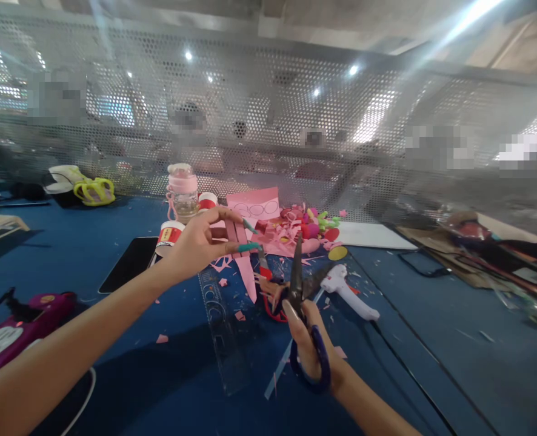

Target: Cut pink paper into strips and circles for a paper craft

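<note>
My left hand (205, 239), with long teal nails, is closed on a pink paper strip (246, 275) that hangs below the fingers and tapers to a point. Dark blue-handled scissors (322, 357) are in my right hand (307, 333), their dark blades pointing up and away from me. The blades stand apart from the strip, to its right. Just beyond my right hand lies a second pair of scissors with red handles (268, 306), partly hidden. A heap of pink paper scraps (280, 233) and a pink sheet with drawn ovals (259, 204) are behind the hands.
A white glue gun (350, 293) with a cord lies right of the scissors. A clear ruler (223, 339) and small scraps lie on the blue table. Left are a dark phone (130, 263), paper cup (168, 235), pink-lidded bottle (182, 191) and purple device (45, 312). Perforated metal panel (250, 109) stands behind.
</note>
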The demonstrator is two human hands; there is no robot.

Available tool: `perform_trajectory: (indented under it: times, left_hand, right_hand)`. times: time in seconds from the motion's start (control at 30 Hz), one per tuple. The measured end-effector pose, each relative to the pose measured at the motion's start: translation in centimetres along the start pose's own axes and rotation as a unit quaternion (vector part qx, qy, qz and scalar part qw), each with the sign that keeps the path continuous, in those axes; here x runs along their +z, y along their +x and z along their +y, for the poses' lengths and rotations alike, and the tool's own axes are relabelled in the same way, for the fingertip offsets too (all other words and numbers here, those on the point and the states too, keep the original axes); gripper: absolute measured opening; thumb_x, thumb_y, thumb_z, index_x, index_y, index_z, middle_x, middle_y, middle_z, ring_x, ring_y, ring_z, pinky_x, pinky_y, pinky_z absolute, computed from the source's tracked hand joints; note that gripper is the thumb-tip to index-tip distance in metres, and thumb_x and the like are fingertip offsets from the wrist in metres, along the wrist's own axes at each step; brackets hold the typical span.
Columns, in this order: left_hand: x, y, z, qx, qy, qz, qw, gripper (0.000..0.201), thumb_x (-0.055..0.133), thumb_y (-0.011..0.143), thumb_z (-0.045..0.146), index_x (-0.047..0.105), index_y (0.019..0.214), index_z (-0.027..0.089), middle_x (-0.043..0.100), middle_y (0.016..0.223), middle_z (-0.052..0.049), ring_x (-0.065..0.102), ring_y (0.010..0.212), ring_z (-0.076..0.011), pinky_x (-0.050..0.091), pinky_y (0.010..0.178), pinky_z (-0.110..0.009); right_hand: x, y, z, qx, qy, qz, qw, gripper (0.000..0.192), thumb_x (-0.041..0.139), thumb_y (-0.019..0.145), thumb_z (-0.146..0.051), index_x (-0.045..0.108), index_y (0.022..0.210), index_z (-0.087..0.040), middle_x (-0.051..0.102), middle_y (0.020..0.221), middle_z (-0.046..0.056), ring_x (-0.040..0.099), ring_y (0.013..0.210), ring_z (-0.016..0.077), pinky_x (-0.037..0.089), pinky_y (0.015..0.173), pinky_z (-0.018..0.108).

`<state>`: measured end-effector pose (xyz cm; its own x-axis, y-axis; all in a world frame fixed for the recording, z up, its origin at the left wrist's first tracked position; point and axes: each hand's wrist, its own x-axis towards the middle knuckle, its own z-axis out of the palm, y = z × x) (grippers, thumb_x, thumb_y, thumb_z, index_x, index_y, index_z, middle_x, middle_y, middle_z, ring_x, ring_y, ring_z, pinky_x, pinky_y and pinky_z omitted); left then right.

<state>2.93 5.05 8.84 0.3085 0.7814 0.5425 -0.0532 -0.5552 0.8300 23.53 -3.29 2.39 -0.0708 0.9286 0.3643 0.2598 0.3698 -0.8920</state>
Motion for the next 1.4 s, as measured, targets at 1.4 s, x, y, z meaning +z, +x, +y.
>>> perform_trajectory:
  times: [1.4]
  left_hand:
    - [-0.6, -0.2, -0.5, -0.005, 0.311, -0.021, 0.95, 0.019, 0.041, 0.087, 0.025, 0.05, 0.073, 0.017, 0.053, 0.052, 0.001, 0.048, 0.043, -0.0092, 0.034, 0.044, -0.022]
  right_hand:
    - [2.3, 3.9, 0.3, 0.05, 0.265, 0.015, 0.963, 0.027, 0.063, 0.075, -0.041, 0.052, 0.065, -0.018, 0.064, 0.062, 0.0, 0.053, 0.04, 0.0097, 0.044, 0.038, 0.022]
